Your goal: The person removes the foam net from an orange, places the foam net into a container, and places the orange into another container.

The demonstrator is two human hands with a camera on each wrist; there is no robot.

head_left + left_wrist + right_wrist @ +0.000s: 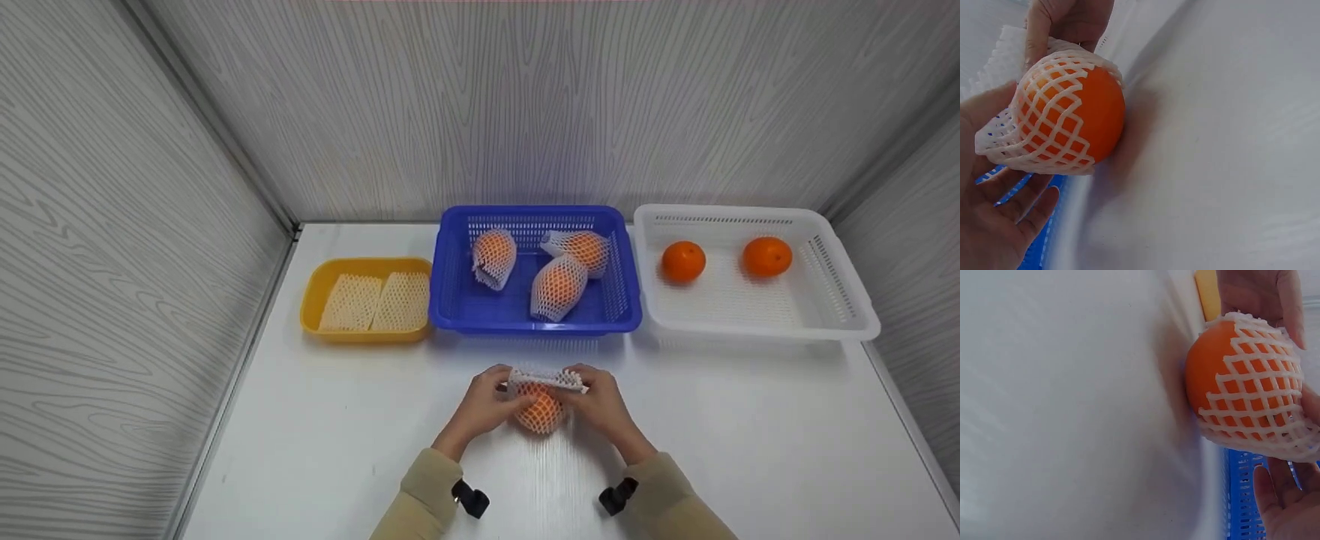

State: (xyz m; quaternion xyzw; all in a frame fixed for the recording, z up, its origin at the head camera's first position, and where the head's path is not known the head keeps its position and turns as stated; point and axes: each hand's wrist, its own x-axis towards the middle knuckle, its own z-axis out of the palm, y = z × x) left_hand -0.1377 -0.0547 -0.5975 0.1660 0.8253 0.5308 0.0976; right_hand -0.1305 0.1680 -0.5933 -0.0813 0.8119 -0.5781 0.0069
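Observation:
Just in front of the blue basket, an orange point(541, 412) sits partly inside a white foam net sleeve point(1053, 112). My left hand point(484, 405) pinches the sleeve's far edge on the left, thumb over the net. On the opposite side my right hand point(604, 405) grips the same edge between thumb and fingers. Both wrist views show the end of the orange towards me bare, past the sleeve's zigzag rim. The far part of the sleeve extends beyond the fruit, between the two hands.
A blue basket point(534, 328) behind the hands holds three net-wrapped oranges. To its left, a yellow tray point(311, 300) contains flat foam sleeves point(401, 301). At right, a white basket point(757, 332) holds two bare oranges point(683, 262). Panel walls point(465, 105) enclose the white table point(322, 442).

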